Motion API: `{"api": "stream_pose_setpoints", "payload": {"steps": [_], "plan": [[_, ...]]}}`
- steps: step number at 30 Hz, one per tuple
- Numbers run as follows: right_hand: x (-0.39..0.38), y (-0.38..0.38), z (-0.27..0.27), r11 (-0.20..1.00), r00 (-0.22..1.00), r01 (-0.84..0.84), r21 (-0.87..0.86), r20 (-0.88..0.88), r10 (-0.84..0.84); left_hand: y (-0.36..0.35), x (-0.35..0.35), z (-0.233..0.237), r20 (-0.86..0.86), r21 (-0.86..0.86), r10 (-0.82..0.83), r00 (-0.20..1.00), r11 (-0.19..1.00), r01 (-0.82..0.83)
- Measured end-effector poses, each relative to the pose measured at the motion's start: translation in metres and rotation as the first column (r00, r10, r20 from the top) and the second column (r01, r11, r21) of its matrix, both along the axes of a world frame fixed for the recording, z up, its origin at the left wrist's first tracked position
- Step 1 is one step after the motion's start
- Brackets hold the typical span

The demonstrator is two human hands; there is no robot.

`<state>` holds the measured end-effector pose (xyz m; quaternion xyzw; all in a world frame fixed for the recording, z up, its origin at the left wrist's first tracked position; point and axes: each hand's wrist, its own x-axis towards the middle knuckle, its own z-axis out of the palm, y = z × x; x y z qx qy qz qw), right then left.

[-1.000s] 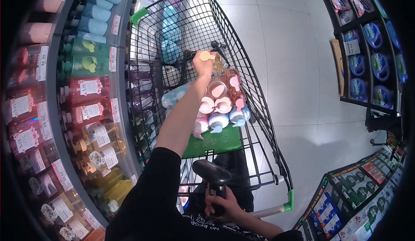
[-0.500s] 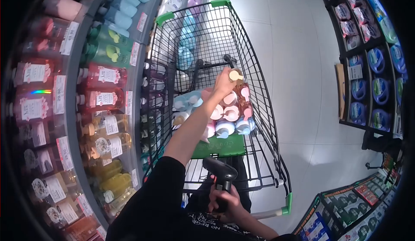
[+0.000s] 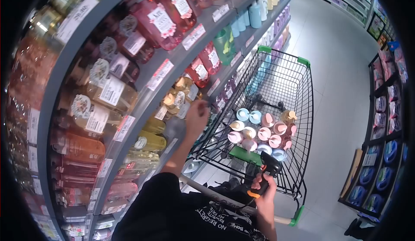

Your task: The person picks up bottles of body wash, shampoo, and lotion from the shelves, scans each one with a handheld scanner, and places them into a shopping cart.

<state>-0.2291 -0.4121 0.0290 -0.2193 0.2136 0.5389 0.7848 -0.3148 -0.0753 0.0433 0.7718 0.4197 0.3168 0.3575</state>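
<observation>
My left hand (image 3: 197, 113) is raised at the shelf front, right of some yellow bottles (image 3: 175, 98). Its fingers are loosely bent and apart, and I see nothing between them. In my right hand (image 3: 264, 189) is a black handheld scanner (image 3: 270, 164) with an orange part at its lower end, held over the near end of the shopping cart (image 3: 308, 111). Several pump bottles (image 3: 264, 133) in pink, blue and cream stand grouped in the cart. A bottle with a pale yellow cap (image 3: 288, 115) stands at the far right of the group.
Shelves of red, green and amber bottles (image 3: 162, 20) with price tags run along the left. The cart's green-cornered basket extends away from me. On the right stands a rack of blue and pink packs (image 3: 384, 176), with tiled floor (image 3: 333, 89) between it and the cart.
My left hand has let go of the yellow-capped bottle in the cart and moved left to the shelf. The view has turned toward the shelf. The scanner stays in my right hand.
</observation>
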Motion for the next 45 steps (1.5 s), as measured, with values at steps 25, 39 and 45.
{"api": "stream_pose_setpoints", "payload": {"steps": [25, 39, 45], "plan": [[-0.024, -0.004, 0.004, 0.982, 0.941, 0.083, -0.168, 0.337, -0.021, 0.031, -0.084, -0.004, 0.791, -0.288, 0.527, 0.311, 0.769, -0.572], [-0.022, -0.014, 0.066, 0.993, 0.875, -0.106, -0.052, 0.47, 0.118, -0.051, -0.127, 0.123, 0.804, 0.358, -0.463, 0.372, 0.878, 0.318], [-0.024, -0.018, 0.096, 0.957, 0.865, -0.276, 0.085, 0.457, 0.208, -0.066, -0.105, 0.147, 0.657, 0.42, -0.724, 0.213, 0.585, 0.694]]}}
